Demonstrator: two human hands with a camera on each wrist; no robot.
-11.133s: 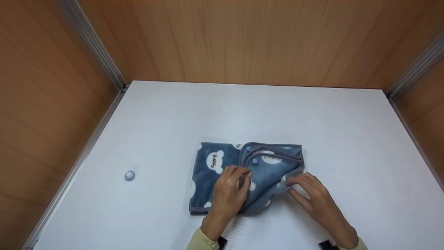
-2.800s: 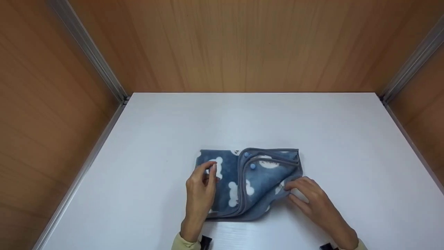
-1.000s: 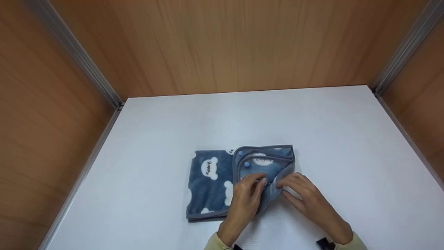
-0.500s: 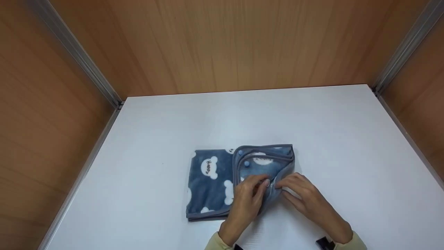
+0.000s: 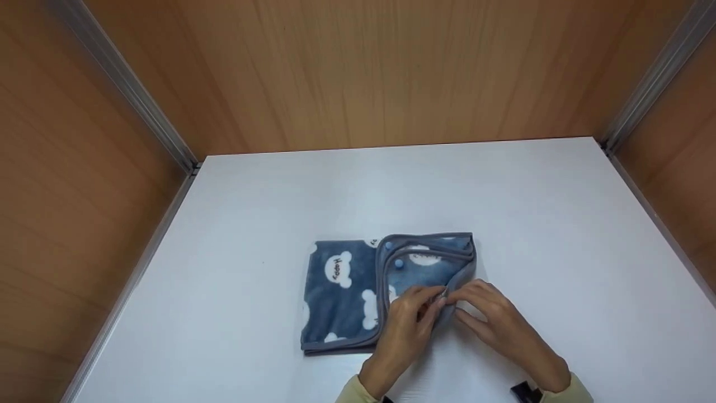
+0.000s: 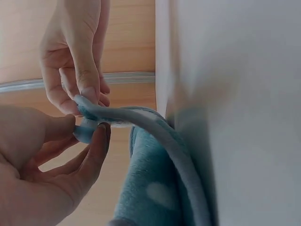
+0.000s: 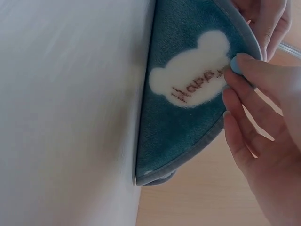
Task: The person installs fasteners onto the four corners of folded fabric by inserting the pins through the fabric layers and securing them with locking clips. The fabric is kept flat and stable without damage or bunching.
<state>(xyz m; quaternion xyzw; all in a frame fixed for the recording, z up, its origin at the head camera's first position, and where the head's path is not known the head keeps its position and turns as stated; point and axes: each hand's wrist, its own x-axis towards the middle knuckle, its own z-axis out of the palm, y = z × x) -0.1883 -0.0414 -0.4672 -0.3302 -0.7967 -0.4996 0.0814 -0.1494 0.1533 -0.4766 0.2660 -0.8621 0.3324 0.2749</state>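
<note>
A blue fleece garment printed with white bears lies folded on the white desk, near the front edge and a little left of the person's midline. Its longer side runs left to right. The left half lies flat; on the right half, grey-piped flaps curve over one another, with small blue snap buttons showing near their upper left.

Both hands meet at the lower right part of the garment, where the piped edge lifts off the desk. The left hand comes in from the near side, and the left wrist view shows its thumb and forefinger pinching the raised fleece edge. The right hand reaches from the right, its fingers curled onto the same edge from the far side, the thumb tip pressing the piping beside a bear that bears the word "Happy". So both hands grip the cloth, fingertips nearly touching across the hem. The gripped spot lies directly between them, no nearer to one hand than the other, while the flat left half lies nearer the left hand.

Wooden walls with metal corner rails stand round the desk on three sides.
</note>
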